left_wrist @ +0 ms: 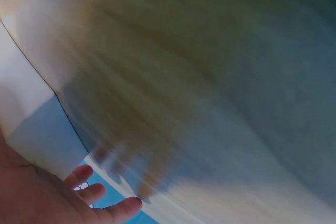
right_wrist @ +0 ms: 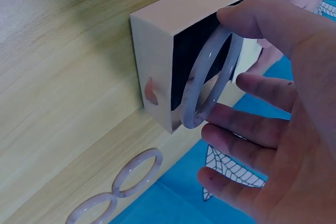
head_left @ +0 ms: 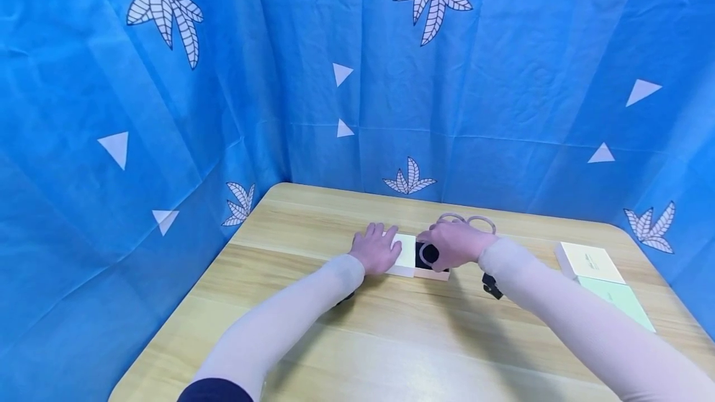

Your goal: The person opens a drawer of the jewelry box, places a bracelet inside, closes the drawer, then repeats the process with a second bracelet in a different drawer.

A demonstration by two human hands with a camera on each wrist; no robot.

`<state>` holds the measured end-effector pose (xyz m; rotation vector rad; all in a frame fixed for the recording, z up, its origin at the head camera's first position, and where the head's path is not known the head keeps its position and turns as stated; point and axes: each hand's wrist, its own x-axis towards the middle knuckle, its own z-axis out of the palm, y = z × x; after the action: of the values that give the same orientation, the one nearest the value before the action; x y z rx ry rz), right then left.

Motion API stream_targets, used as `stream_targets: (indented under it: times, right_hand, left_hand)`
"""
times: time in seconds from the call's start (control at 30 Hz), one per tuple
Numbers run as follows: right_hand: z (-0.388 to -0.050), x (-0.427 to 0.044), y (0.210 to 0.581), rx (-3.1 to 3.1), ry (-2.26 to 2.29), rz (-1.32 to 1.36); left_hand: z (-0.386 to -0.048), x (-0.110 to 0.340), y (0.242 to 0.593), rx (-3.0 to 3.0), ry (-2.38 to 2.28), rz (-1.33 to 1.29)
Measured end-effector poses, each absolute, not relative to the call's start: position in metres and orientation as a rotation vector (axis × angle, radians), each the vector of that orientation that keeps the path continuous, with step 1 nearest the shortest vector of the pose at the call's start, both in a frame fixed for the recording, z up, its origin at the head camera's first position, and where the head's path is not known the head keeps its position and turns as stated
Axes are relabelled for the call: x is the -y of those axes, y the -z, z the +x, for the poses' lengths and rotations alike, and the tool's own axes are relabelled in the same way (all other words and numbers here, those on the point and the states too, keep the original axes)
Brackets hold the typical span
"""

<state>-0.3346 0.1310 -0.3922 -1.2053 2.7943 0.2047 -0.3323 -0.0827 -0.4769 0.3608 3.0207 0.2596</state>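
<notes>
- While the left hand [head_left: 375,250] lies spread, palm down, on the white box sleeve [head_left: 406,256], the box looks steadied; if that pressure slackens, it could skid over the wood-grain tabletop [head_left: 391,340]. The left wrist view is hazy, so how firmly the hand presses cannot be told.
- Just right of it, the pale pink tray [head_left: 432,275] stands partly out of the sleeve, its black lining [right_wrist: 184,51] exposed and a small coppery tab [right_wrist: 150,90] on its end. A stray knuckle could push the tray inward or tip its outer end.
- At the tray's opening, the right hand [head_left: 458,244] pinches a pale lilac bangle [right_wrist: 193,93] between thumb and fingertips, tilted over the lining. Its smooth, rounded band could slip from so light a hold, or knock the tray's rim and chip if lowered off-centre.
- Behind the right hand, two other bangles [right_wrist: 115,193] lie flat, close together; a backward sweep of the wrist could click them against each other.
- Far right, a white box [head_left: 593,263] and a mint-green box [head_left: 617,296] sit side by side, the latter partly hidden by the right forearm [head_left: 592,334]. Dropping that elbow could shove them askew.
</notes>
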Motion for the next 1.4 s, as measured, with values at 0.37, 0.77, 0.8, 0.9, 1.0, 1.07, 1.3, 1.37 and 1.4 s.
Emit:
stream_targets:
  times: [0.37,0.77,0.8,0.9,1.0,1.07,1.3,1.37,1.4]
  right_hand:
    - [-0.335,-0.12,0.393,-2.74,-0.167,-1.183]
    - [-0.334,-0.11,0.394,-2.727,-0.133,-1.087]
    - [-0.334,-0.11,0.394,-2.727,-0.13,-1.086]
    - [-0.335,-0.109,0.395,-2.726,-0.122,-1.088]
    - [-0.335,-0.109,0.396,-2.723,-0.105,-1.094]
    - [-0.336,-0.109,0.396,-2.718,-0.092,-1.097]
    - [-0.335,-0.113,0.396,-2.683,-0.021,-1.086]
    - [-0.335,-0.114,0.396,-2.674,-0.004,-1.086]
    - [-0.335,-0.114,0.396,-2.671,0.003,-1.091]
  left_hand:
    - [-0.331,0.081,0.474,-3.025,-0.231,0.362]
    - [-0.332,0.082,0.476,-3.031,-0.221,0.368]
    - [-0.332,0.082,0.476,-3.031,-0.221,0.369]
    - [-0.332,0.082,0.475,-3.029,-0.221,0.373]
    - [-0.332,0.082,0.474,-3.027,-0.219,0.373]
    - [-0.332,0.081,0.474,-3.028,-0.221,0.373]
    - [-0.33,0.081,0.472,-3.04,-0.206,0.366]
    - [-0.329,0.081,0.471,-3.034,-0.215,0.365]
    - [-0.328,0.081,0.47,-3.036,-0.215,0.367]
